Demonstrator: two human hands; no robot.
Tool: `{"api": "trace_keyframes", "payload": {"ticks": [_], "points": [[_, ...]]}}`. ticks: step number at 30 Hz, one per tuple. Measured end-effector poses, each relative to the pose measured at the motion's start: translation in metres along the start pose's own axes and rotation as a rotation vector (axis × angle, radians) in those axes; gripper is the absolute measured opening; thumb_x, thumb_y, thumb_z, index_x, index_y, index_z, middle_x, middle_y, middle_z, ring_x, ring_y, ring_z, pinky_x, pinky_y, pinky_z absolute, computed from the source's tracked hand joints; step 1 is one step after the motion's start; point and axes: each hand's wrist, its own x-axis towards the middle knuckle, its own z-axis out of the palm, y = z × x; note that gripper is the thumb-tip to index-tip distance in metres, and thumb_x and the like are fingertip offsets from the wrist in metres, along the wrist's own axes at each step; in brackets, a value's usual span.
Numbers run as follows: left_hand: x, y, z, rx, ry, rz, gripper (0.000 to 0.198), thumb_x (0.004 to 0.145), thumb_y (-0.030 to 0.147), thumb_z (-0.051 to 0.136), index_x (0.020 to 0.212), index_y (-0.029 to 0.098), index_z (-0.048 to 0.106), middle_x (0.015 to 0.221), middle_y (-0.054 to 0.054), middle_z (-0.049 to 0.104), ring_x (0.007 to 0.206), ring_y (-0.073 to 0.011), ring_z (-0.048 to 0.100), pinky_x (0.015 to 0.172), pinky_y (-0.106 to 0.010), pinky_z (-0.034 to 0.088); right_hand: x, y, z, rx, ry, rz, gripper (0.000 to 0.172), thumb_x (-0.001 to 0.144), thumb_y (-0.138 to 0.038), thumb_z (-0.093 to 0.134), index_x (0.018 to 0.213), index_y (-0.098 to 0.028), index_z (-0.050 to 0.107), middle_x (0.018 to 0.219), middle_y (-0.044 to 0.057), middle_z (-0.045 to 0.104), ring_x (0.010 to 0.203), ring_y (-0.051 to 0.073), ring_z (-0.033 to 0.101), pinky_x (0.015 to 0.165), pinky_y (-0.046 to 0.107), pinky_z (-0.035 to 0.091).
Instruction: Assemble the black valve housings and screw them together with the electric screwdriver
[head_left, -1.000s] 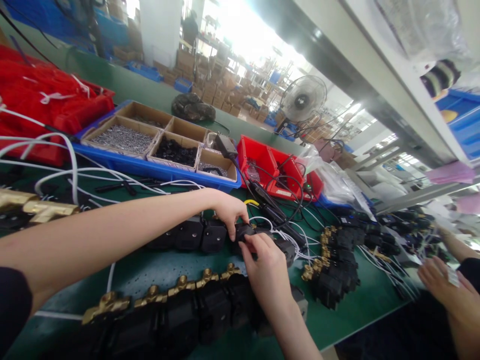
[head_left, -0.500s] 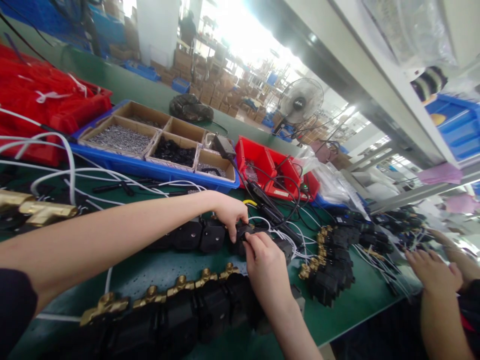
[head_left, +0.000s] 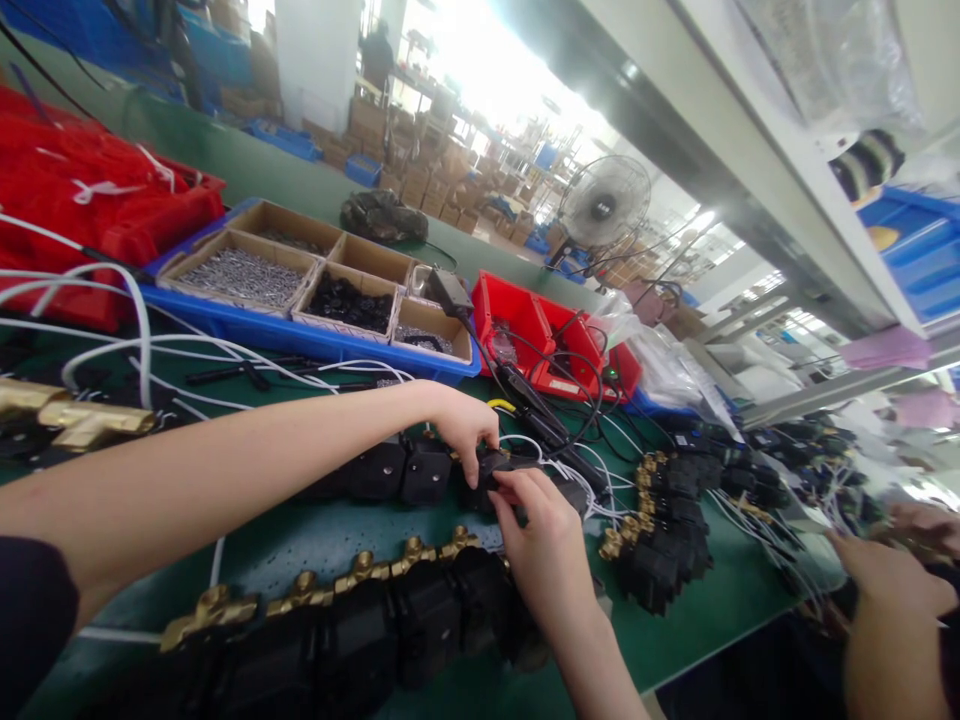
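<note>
My left hand [head_left: 463, 425] reaches across from the left, its thumb and fingers closed on a black box-shaped valve housing [head_left: 480, 494] in the middle of the bench. From the near side my right hand [head_left: 541, 530] comes to the same housing, thumb and index finger pinched together against its face. Whatever sits between those fingertips is too small to make out. More black housings [head_left: 426, 472] stand in line left of it. Nearer me runs a row of black housings [head_left: 424, 610] with brass fittings [head_left: 364, 567] on top.
Behind lie a blue tray [head_left: 341, 350] of small parts, red bins [head_left: 510, 325] and an electric screwdriver [head_left: 544, 425] with black cable. White tubes [head_left: 202, 345] loop at left. Further brass-fitted housings [head_left: 660, 545] stand at right, beside a co-worker's hands [head_left: 892, 575]. A shelf [head_left: 720, 120] overhangs.
My right hand has shifted slightly right and down at the housing, its fingers still pinched. My left hand stays put. The co-worker's hands at right have moved.
</note>
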Motion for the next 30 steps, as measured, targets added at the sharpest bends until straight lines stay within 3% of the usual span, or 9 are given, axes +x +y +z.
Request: {"api": "trace_keyframes", "payload": {"ticks": [9,15,26,30], "points": [[0.001,-0.004,0.001,-0.019,0.025,0.033,0.023,0.065,0.032,0.086,0.079,0.018,0.075,0.054,0.006,0.057,0.053,-0.0113,0.047,0.053,-0.022,0.033,-0.004,-0.001,0.012,-0.075,0.114,0.061,0.016,0.092,-0.023,0.057,0.08,-0.016,0.066,0.069,0.004,0.067,0.061,0.019,0.066,0.055,0.027,0.052],[0.002,-0.005,0.002,-0.032,0.042,0.035,0.026,0.061,0.034,0.088,0.075,0.019,0.073,0.05,0.007,0.055,0.051,-0.0109,0.046,0.05,-0.022,0.032,-0.004,-0.007,0.01,-0.091,0.126,-0.001,0.02,0.093,-0.015,0.049,0.095,-0.014,0.069,0.086,0.009,0.07,0.074,0.019,0.068,0.065,0.029,0.056],[0.002,-0.004,0.002,-0.03,0.049,0.039,0.024,0.061,0.031,0.087,0.077,0.019,0.074,0.052,0.006,0.057,0.052,-0.0112,0.047,0.052,-0.022,0.034,-0.004,-0.004,0.004,-0.146,0.032,-0.093,0.025,0.093,-0.011,0.044,0.103,-0.015,0.068,0.098,0.01,0.071,0.089,0.022,0.068,0.077,0.032,0.055],[0.002,-0.003,0.001,-0.019,0.036,0.029,0.023,0.063,0.032,0.087,0.076,0.018,0.074,0.05,0.007,0.054,0.05,-0.0107,0.046,0.051,-0.022,0.032,-0.001,-0.004,0.002,-0.143,0.011,-0.058,0.023,0.092,-0.011,0.048,0.1,-0.016,0.069,0.093,0.01,0.071,0.083,0.023,0.069,0.072,0.031,0.055]]}}
